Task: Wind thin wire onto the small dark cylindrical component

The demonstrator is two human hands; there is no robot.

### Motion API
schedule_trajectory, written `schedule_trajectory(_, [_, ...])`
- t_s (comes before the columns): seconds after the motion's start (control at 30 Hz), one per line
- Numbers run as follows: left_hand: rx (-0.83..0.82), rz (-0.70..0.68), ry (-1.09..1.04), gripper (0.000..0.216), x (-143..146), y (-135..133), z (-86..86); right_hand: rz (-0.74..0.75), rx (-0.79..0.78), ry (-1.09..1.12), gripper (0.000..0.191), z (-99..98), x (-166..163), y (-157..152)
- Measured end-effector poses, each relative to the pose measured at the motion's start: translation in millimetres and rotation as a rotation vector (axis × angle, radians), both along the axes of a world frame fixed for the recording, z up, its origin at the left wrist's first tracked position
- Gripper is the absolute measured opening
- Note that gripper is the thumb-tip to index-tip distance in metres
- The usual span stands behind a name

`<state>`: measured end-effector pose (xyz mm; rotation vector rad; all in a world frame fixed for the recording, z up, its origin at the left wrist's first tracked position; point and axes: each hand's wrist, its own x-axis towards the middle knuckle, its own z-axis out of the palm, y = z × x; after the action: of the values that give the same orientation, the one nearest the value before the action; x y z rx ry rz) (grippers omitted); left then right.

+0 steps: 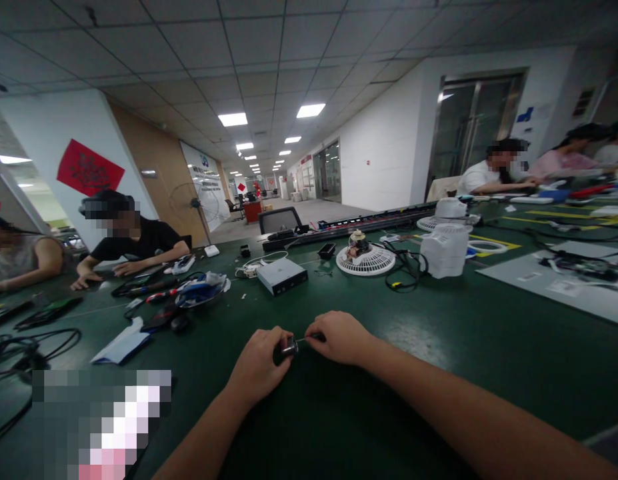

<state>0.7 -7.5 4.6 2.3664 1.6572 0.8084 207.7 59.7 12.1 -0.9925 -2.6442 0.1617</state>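
Observation:
Just above the green table, my left hand (262,363) is closed around a small dark cylinder (289,348) with a shiny metal end. My right hand (341,337) pinches a slim tool (315,337) with a dark grip and a thin metal shaft, which looks like a small screwdriver. The shaft points left and reaches the metal end of the cylinder or comes very close; contact cannot be made out. My fingers hide part of both things. Beyond my hands lies a silver disc drive (282,275).
A white fan grille with a motor (366,261), black cables (409,267) and a white housing (445,250) stand further back. Left lie a folded blue sheet (123,341), a computer mouse (179,323) and tangled cables (31,353). Other people sit at both sides.

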Motion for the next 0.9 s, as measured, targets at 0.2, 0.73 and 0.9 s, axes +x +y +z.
schedule_trajectory(0.2, [0.017, -0.045, 0.023, 0.020, 3, -1, 1.9, 0.024, -0.114, 0.043, 0.024, -3.7, -1, 1])
schedule_trajectory(0.73, [-0.014, 0.155, 0.072, 0.017, 2, 4, -4.1, -0.253, -0.117, 0.032, 0.027, -1.0, -7, -3])
schedule_trajectory(0.9, [-0.062, 0.273, 0.044, 0.014, -4, 7, -4.9, -0.118, -0.344, 0.074, 0.026, -0.1, -11, -8])
